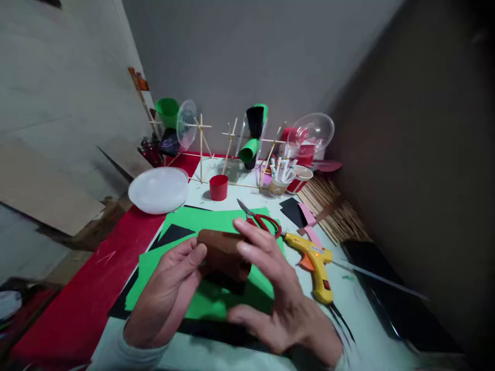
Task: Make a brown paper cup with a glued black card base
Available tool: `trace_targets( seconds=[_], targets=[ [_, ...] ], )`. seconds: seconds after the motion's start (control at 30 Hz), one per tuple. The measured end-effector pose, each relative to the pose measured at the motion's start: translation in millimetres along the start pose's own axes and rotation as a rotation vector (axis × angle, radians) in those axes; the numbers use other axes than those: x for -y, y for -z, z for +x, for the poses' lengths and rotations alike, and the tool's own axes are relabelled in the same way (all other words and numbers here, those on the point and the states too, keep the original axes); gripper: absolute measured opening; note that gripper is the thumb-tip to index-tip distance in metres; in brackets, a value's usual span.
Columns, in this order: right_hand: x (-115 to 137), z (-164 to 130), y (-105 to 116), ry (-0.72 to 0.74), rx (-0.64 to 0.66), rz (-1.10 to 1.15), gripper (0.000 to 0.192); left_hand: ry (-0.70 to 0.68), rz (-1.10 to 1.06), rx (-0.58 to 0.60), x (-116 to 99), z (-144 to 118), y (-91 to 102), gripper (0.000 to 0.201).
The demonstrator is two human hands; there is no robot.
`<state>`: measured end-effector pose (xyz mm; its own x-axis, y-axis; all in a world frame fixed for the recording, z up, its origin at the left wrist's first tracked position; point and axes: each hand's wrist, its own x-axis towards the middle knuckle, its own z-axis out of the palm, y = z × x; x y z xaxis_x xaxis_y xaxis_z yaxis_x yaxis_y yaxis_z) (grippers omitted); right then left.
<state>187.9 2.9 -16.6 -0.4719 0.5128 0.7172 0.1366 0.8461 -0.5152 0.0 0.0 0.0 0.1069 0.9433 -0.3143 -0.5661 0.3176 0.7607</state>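
On the table, left to right:
Far left: a translucent white plastic bowl (158,189) lies upside down at the edge of a red sheet (83,304), with a small red paper cup (218,187) upright just to its right.
Behind: a frame of thin wooden sticks (201,149) stands near the wall and carries green, black and clear cups.
Left hand (166,299): fingers curled, the thumb pressed against the left end of a brown rolled paper tube (224,253), which it grips.
Brown tube: held between both hands just above a green paper sheet (209,304), its open end toward the right and its shadow falling on the green.
Right hand (282,293): fingers spread and loosely bent, fingertips touching the top right of the tube, thumb stretched out below it; it steadies the tube without closing around it.
Beyond the right hand: red-handled scissors (261,220) lie on the green sheet.
Right: a yellow glue gun (315,263) lies on the white table top (363,330), its nozzle toward the scissors.
Far right: a bundle of thin straw-coloured sticks (332,206) lies by the dark wall.
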Motion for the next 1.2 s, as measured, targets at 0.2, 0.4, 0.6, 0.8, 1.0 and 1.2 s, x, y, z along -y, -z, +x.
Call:
trace_targets(
  seconds=[0.2,0.4,0.6,0.8,1.0,1.2],
  targets=[
    [-4.8,-4.0,11.1,-0.393,-0.258,0.028,0.03,-0.028,0.104,-0.032,2.1,-2.1,-5.3,0.033],
    [-8.4,0.8,7.6,-0.468,-0.333,0.089,0.025,0.028,0.153,-0.014,6.1,-1.8,-18.4,0.037],
    [-9.0,1.2,8.0,-0.534,-0.409,0.086,0.024,0.018,0.2,0.037,11.7,4.3,-19.8,0.032],
    [-11.6,1.1,7.5,-0.602,-0.429,0.037,0.02,0.017,0.23,-0.021,17.6,3.5,-10.7,0.033],
    [-11.1,1.2,7.7,-0.655,-0.503,0.017,0.013,-0.07,0.225,-0.097,18.5,5.5,-11.5,0.036],
    [0.6,1.9,7.4,-0.653,-0.399,0.126,0.011,-0.21,0.215,-0.123,18.6,9.7,-13.8,0.032]
  ],
)
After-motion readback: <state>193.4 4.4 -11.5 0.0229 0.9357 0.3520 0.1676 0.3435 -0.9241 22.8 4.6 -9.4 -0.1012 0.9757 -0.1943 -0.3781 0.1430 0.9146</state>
